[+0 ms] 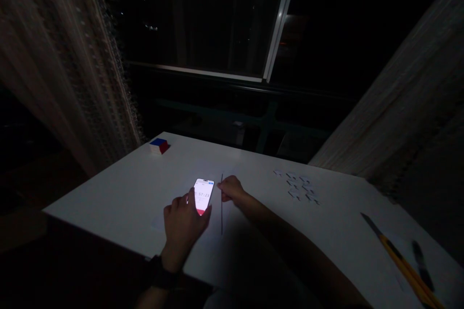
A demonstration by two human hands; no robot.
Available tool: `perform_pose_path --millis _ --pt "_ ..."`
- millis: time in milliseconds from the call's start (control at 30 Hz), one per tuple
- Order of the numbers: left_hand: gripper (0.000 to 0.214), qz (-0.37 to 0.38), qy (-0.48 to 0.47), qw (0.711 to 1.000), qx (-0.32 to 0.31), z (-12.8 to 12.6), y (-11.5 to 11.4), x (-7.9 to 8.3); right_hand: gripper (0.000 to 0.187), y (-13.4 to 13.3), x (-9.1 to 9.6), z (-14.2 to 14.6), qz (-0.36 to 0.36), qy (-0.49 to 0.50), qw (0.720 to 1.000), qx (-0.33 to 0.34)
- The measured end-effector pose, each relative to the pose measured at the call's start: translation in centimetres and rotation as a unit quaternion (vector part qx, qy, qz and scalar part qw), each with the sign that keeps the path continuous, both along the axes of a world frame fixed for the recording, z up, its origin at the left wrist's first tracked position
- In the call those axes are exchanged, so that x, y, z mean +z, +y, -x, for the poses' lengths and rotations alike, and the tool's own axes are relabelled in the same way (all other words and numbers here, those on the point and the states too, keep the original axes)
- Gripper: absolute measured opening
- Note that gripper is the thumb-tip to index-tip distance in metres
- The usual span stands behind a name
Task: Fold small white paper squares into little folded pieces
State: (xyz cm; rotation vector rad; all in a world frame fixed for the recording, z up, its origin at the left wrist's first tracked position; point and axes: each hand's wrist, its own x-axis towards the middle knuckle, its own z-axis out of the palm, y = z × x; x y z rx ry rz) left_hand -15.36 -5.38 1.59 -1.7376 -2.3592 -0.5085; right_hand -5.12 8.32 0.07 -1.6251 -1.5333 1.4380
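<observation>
Dimly lit by the glow of its own screen, a phone (pixel 203 194) is gripped above the near half of a white table (pixel 119 193), its sides caught between the thumb and fingers of the left hand (pixel 185 215); whether its back is rested on the tabletop cannot be told. Large digits, of which "57:23" can be read, are displayed across the bright screen, and a red band is shown at its lower end. Just to the right of the phone, a thin dark strip (pixel 222 217) is pinched by the right hand (pixel 231 189), whose fingers are curled in and whose thumb is pressed toward the strip; the strip is seen as a narrow line, and its exact nature cannot be made out. A dark watch (pixel 163 271) is worn on the left wrist. Near the table's far left corner, a cube (pixel 158 146) is set down with a blue top and white and red sides. Well to the right of the hands, small pieces (pixel 292 184) are laid out in a loose cluster, and nearer the right edge a yellow-and-black tool (pixel 404 264) is placed beside a dark, slender object (pixel 422 265). The dark window (pixel 277 24) beyond is flanked by pale curtains (pixel 65 58).
</observation>
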Motion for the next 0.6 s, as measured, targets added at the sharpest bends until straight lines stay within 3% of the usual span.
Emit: perform_pose_path --millis 367,533,600 --pt "0.046 0.009 0.032 0.999 0.021 0.2 -0.2 0.0 0.011 -1.0 0.7 -1.3 -0.035 -0.016 0.999 0.004" --pt "0.046 0.015 0.039 0.999 0.013 0.1 -0.3 0.0 0.011 -1.1 1.6 -5.5 -0.088 -0.041 0.994 -0.044" --pt "0.047 0.015 0.035 0.999 0.014 0.0 -0.4 0.0 0.015 -1.4 2.1 -8.4 -0.146 -0.046 0.986 -0.072"
